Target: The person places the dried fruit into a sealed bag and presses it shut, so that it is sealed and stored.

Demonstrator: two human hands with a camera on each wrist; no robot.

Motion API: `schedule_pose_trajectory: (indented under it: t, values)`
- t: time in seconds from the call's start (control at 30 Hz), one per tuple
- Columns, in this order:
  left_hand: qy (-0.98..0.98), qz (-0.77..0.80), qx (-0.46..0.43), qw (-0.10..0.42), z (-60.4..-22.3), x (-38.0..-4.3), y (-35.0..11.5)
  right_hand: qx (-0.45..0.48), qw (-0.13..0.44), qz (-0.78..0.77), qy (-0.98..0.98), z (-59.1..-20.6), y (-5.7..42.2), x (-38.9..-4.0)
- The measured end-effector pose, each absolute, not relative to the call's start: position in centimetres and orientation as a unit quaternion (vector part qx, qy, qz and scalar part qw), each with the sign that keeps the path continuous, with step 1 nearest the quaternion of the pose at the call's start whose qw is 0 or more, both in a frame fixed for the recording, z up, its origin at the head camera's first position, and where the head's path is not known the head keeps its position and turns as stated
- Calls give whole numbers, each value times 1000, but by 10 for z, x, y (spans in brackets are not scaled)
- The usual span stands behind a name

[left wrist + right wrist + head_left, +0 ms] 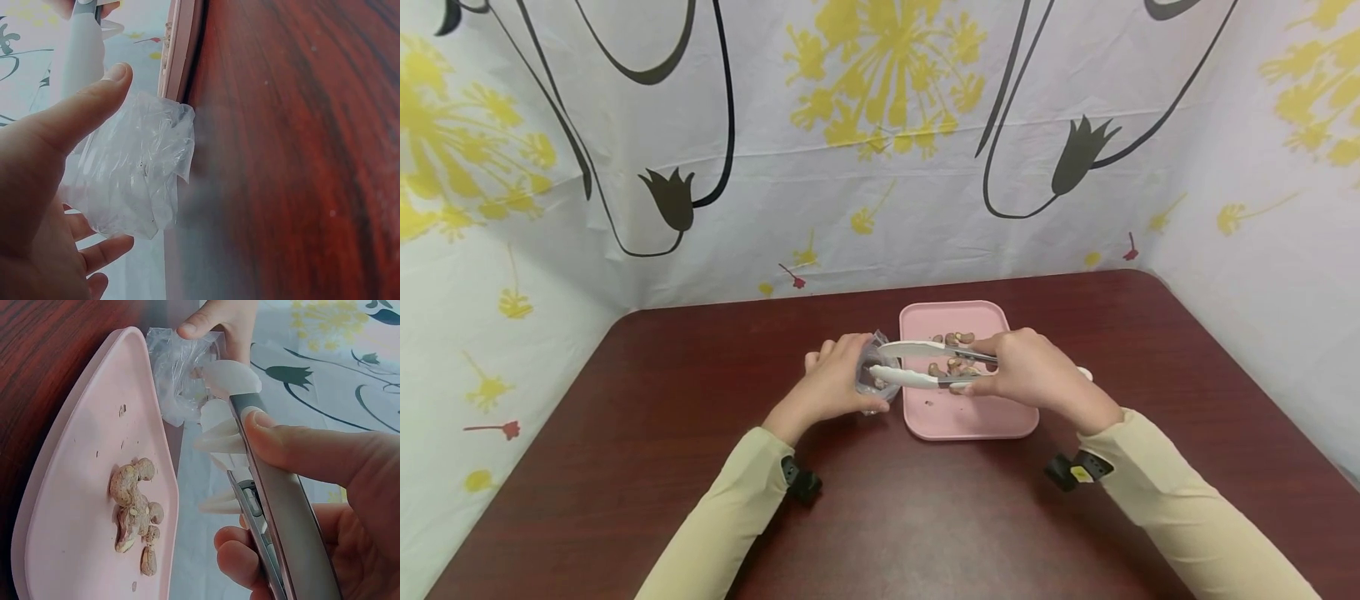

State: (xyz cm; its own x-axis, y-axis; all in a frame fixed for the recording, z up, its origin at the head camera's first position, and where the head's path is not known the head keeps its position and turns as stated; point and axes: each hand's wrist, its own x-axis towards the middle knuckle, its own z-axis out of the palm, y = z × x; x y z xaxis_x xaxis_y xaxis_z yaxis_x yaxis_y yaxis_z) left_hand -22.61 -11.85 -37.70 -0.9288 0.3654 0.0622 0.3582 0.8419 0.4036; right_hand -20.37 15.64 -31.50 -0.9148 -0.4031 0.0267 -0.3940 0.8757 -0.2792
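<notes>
Left hand grips clear plastic bag beside pink tray; right hand grips white-tipped tongs, ends at bag mouth. Brown-skinned cashews lie on tray (skin flakes too). Best: hold mouth wide, both ends well inside before easing squeeze.

No readable text or labels

Pink tray, white-tipped tongs

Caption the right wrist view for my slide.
Right hand grips tongs, white tips near a plastic bag beside a pink tray of nuts.
</notes>
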Motion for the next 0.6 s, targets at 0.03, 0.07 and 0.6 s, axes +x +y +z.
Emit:
schedule_pose_trajectory:
  t: [0.03, 0.07, 0.6]
  values:
    - [960, 208, 188, 8, -377, -226, -118, -204, 16, -142, 969, -315, 157, -203]
    - [960, 208, 188, 8, -376, -226, -118, -204, 16, -142, 968, -314, 158, -203]
    - [960, 207, 189, 3, -374, -223, -119, -203, 11, -153, 967, -316, 172, -198]
